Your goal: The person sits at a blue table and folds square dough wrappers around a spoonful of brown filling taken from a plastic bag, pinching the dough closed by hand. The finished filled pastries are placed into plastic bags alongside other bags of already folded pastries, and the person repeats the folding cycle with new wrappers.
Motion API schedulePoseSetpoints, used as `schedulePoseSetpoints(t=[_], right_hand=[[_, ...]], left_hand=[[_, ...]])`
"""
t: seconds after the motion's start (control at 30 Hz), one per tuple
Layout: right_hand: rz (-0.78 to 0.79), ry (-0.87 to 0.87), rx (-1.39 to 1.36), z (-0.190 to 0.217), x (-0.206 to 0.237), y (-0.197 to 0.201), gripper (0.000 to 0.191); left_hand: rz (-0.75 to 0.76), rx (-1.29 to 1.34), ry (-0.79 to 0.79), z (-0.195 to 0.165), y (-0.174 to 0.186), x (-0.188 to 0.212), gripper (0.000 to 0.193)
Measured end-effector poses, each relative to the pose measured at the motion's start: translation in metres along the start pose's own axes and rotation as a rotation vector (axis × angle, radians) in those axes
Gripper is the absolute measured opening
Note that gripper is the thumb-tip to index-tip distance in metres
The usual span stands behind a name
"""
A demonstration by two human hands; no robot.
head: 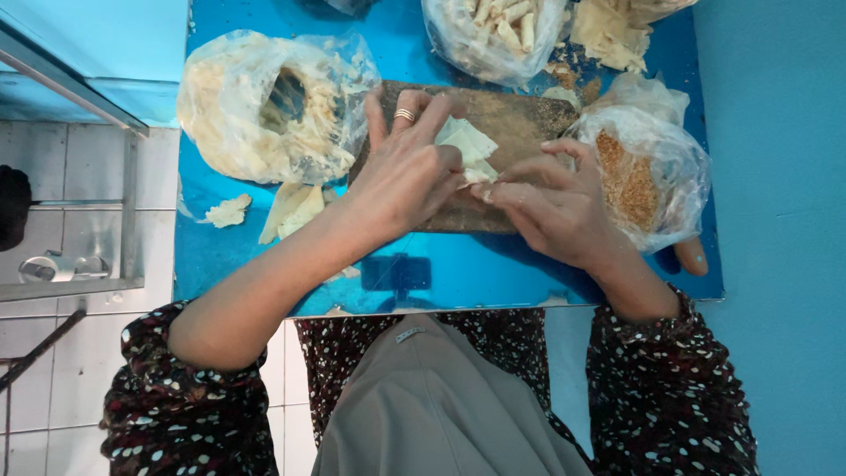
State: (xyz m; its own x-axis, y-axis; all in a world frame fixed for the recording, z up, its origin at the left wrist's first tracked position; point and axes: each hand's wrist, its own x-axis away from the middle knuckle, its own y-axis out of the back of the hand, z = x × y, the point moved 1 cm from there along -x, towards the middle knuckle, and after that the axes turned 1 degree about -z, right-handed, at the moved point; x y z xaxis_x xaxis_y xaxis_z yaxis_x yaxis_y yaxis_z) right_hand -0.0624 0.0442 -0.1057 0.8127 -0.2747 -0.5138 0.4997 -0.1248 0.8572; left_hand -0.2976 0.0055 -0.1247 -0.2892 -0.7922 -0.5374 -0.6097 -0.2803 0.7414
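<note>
While both hands work over one dark wooden board (493, 123) on the shiny blue worktop (441, 273), a single pale folded wrapper (470, 150) lies between them on the board. The left hand (407, 172), with one ring on a finger, presses down on the wrapper's left edge, its grip closed on the pastry. The right hand (551, 207) pinches the wrapper's lower right corner with its fingertips. Three clear plastic bags stand around the board: one large bag of pale sheets (264, 110) to the left, one bag of rolled sticks (493, 35) above, and one bag of brown crumbs (639, 176) just beside the right hand. Two loose wrapper pieces (293, 210) lie near the left forearm, with one small scrap (227, 211) further left.
</note>
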Motion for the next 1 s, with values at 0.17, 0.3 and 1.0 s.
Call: schedulePoseSetpoints(t=[0.17, 0.3, 1.0], right_hand=[[0.008, 0.071, 0.131, 0.003, 0.0, -0.002, 0.025], [0.019, 0.129, 0.191, 0.005, 0.002, -0.001, 0.02], [0.189, 0.039, -0.066, -0.006, 0.0, 0.003, 0.038]], left_hand=[[-0.018, -0.011, -0.01, 0.003, -0.001, 0.004, 0.014], [-0.032, -0.032, -0.001, 0.003, -0.003, 0.006, 0.013], [0.024, 0.1, 0.152, 0.016, -0.001, 0.003, 0.012]])
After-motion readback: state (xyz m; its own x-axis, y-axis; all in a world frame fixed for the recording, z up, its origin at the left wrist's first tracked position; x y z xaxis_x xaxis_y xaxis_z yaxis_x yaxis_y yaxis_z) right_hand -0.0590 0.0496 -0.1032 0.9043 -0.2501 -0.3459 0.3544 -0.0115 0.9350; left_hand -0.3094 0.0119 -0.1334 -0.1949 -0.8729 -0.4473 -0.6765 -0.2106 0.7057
